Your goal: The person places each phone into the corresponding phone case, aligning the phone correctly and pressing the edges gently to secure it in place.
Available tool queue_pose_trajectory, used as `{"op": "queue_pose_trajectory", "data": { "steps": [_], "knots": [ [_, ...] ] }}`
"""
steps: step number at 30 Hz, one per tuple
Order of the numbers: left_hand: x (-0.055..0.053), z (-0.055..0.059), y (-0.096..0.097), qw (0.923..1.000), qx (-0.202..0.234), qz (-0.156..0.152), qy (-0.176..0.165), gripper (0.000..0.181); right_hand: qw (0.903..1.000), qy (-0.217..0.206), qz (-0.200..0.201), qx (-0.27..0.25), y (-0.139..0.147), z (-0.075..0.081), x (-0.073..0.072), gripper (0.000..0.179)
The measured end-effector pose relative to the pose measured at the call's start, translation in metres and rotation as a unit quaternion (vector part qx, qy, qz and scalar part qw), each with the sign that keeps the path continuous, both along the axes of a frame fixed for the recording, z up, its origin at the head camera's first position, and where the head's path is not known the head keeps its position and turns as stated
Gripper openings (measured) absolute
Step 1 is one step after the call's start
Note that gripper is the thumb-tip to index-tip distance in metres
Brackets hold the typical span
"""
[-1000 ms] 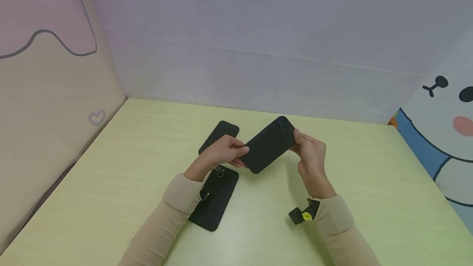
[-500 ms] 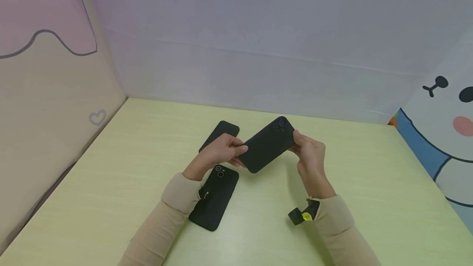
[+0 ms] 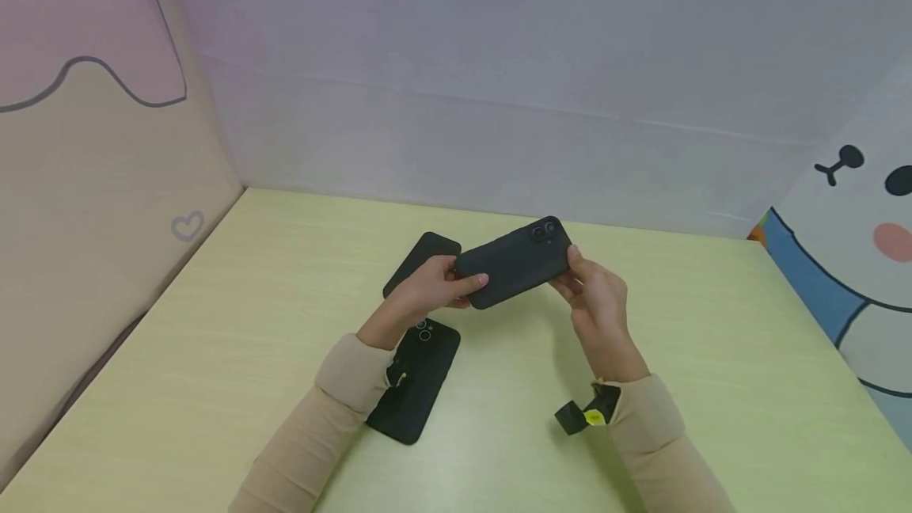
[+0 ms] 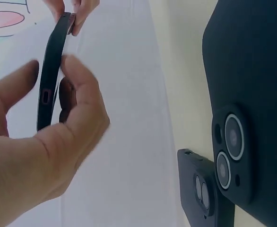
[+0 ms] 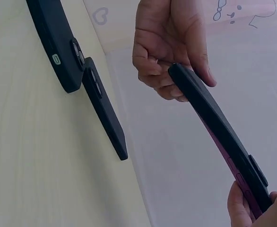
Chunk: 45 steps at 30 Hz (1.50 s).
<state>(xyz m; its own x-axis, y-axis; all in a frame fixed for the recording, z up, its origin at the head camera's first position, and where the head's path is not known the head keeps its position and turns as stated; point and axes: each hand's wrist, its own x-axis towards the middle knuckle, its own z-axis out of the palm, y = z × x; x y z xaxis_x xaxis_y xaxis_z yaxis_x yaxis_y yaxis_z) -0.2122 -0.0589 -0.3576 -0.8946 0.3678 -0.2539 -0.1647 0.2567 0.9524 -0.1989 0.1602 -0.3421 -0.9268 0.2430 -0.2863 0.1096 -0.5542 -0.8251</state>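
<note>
A smartphone in a black case [image 3: 516, 262] is held slantwise above the table, its two-lens back facing up. My left hand [image 3: 427, 291] is at its lower left end, thumb over the back and curled fingers behind. In the left wrist view, the thumb [image 4: 22, 85] looks slightly apart from the phone. My right hand [image 3: 600, 303] pinches the end near the lenses. Along the phone's side in the right wrist view, a purplish-pink strip with buttons [image 5: 228, 158] shows beside the black case.
Two more black phone-shaped things with camera lenses lie on the pale table [image 3: 712, 355]: one [image 3: 427, 390] partly under my left forearm, another [image 3: 420, 260] behind my left hand. A white wall sheet [image 3: 499, 101] stands at the table's back, printed panels at the sides.
The held phone has swung flatter, its left end rising. The left hand's thumb has shifted slightly right along it. The right hand stays nearly in place, and the two lying things have not moved.
</note>
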Motion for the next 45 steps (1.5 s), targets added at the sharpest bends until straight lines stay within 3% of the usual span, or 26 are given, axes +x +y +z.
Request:
{"op": "queue_pose_trajectory", "data": {
  "steps": [4,6,16,30,36,41,45],
  "knots": [
    [0.002,0.001,0.001,0.9967,0.065,-0.03,-0.038,0.047,0.9998,-0.006,-0.008,-0.018,-0.001,0.002,0.0,0.009],
    [0.003,0.002,0.001,0.9952,0.083,-0.037,-0.036,0.049,0.9997,-0.005,-0.001,-0.023,-0.001,0.002,-0.001,0.009],
    [0.006,0.007,0.001,0.9991,0.035,0.02,-0.01,0.049,0.9961,0.023,0.08,0.029,-0.001,0.004,0.002,0.012],
    [0.0,0.009,-0.01,0.9973,0.059,0.043,0.0,0.049,0.9894,0.023,0.126,0.068,0.001,0.006,0.003,0.007],
    [-0.001,0.009,-0.012,0.997,0.062,0.045,0.007,0.049,0.9893,0.02,0.122,0.078,-0.001,0.006,0.003,0.007],
    [-0.002,0.009,-0.012,0.9953,0.071,0.066,0.012,0.046,0.9888,0.019,0.122,0.084,-0.002,0.006,0.003,0.011],
    [-0.003,0.01,-0.013,0.9941,0.068,0.081,0.019,0.045,0.9838,0.023,0.151,0.094,-0.004,0.005,0.003,0.008]
  ]
}}
